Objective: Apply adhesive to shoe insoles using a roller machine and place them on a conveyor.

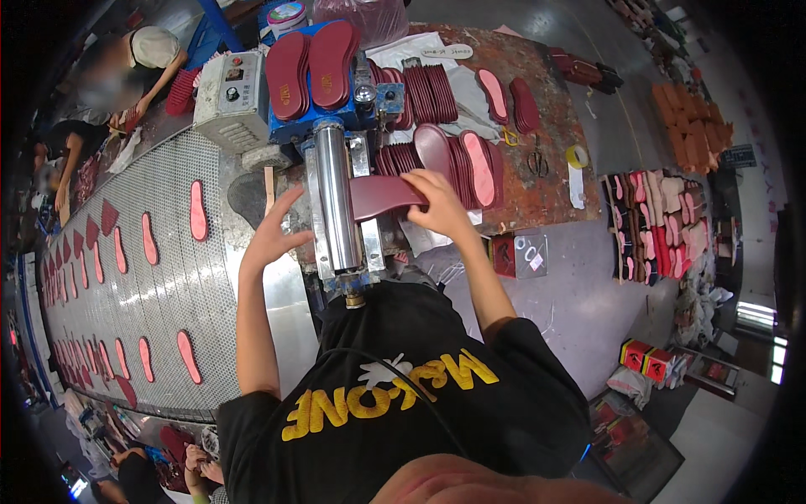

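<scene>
My right hand pinches one end of a maroon insole, thumb below and fingers over it. The insole's other end meets the right side of a shiny metal roller on a blue machine. Whether that end has gone in between rollers, I cannot tell. On the roller's left side hovers my left hand, fingers spread and holding nothing. Two stacks of maroon insoles lie on top of the machine. Just beyond my right hand stand rows of maroon insoles, with a pink-faced insole at their right.
A perforated conveyor at the left carries several pink insoles. A grey control box adjoins the machine. Scissors and a tape roll lie on the worn table. Another person's arm reaches in at the far left.
</scene>
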`<state>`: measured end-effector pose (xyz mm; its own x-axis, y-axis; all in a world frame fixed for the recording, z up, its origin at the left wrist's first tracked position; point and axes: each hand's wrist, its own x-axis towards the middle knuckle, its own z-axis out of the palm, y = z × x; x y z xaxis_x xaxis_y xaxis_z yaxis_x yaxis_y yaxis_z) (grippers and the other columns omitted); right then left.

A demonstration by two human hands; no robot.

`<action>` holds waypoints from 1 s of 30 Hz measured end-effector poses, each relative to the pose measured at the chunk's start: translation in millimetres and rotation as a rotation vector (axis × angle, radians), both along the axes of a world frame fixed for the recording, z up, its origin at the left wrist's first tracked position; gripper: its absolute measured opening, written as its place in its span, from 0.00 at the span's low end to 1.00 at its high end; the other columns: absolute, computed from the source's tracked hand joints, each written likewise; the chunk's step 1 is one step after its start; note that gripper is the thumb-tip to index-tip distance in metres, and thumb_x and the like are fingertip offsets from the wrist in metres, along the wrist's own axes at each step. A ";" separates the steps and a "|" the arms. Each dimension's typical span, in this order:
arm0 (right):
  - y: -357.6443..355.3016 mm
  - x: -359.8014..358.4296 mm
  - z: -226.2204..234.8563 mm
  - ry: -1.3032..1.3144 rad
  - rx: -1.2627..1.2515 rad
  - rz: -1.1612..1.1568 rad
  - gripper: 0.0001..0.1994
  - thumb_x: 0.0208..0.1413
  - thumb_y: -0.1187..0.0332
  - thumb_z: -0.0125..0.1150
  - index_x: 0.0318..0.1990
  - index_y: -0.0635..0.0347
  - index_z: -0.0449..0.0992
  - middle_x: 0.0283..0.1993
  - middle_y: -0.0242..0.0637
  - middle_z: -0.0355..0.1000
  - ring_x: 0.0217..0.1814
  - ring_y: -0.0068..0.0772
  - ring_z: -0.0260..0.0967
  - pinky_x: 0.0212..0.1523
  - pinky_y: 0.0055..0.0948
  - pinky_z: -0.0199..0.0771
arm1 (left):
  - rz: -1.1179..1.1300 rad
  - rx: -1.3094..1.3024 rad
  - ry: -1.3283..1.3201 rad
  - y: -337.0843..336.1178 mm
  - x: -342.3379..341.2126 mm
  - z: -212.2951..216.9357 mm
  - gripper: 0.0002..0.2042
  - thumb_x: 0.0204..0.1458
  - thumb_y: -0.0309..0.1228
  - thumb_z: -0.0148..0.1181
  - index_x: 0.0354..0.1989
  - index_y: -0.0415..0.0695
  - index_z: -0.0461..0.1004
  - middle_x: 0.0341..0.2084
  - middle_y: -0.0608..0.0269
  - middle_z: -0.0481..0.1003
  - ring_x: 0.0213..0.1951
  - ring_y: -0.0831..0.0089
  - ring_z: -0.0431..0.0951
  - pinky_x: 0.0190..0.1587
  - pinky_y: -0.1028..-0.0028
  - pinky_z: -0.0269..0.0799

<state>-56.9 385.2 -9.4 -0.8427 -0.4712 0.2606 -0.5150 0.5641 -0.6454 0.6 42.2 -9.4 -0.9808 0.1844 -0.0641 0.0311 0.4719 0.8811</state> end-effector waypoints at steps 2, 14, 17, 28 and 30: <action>-14.6 2.6 -2.2 -0.062 -0.104 0.062 0.31 0.37 0.71 0.60 0.56 0.62 0.64 0.56 0.47 0.62 0.61 0.48 0.57 0.62 0.38 0.55 | -0.126 -0.045 0.125 11.1 -10.5 16.8 0.35 0.38 0.33 0.69 0.59 0.43 0.62 0.59 0.53 0.62 0.61 0.60 0.60 0.61 0.65 0.56; 38.1 9.9 -137.7 -0.178 0.209 -0.548 0.47 0.40 0.57 0.69 0.61 0.77 0.48 0.57 0.65 0.57 0.60 0.62 0.54 0.61 0.45 0.54 | -0.018 -0.482 0.334 -30.8 2.4 5.3 0.36 0.29 0.31 0.71 0.53 0.45 0.64 0.49 0.58 0.68 0.54 0.54 0.64 0.56 0.59 0.58; 33.0 14.3 -156.9 -0.184 0.145 -0.561 0.46 0.44 0.58 0.66 0.62 0.79 0.45 0.60 0.68 0.53 0.62 0.63 0.52 0.63 0.43 0.53 | 0.082 -0.459 0.293 -60.4 11.6 -25.9 0.37 0.28 0.30 0.70 0.54 0.45 0.64 0.49 0.58 0.68 0.52 0.52 0.65 0.54 0.60 0.60; 35.7 -0.5 -172.8 -0.238 0.251 -0.481 0.44 0.48 0.53 0.63 0.59 0.82 0.47 0.59 0.69 0.53 0.63 0.60 0.53 0.63 0.40 0.53 | 0.716 1.545 -0.212 -68.6 198.5 -186.3 0.20 0.49 0.25 0.58 0.52 0.44 0.65 0.47 0.57 0.70 0.50 0.63 0.71 0.52 0.57 0.68; 34.1 -2.9 -174.5 -0.223 0.201 -0.481 0.42 0.47 0.55 0.64 0.57 0.81 0.49 0.57 0.67 0.56 0.59 0.59 0.57 0.60 0.40 0.57 | 0.911 1.746 -0.085 -63.8 225.7 -210.2 0.11 0.50 0.28 0.57 0.41 0.44 0.68 0.42 0.55 0.73 0.48 0.60 0.72 0.51 0.56 0.68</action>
<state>-59.9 419.3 -183.9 -0.9991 -0.0429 -0.0034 -0.0334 0.8243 -0.5651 226.3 -21.6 -219.6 -0.8092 -0.3830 -0.4456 0.2625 -0.9141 0.3091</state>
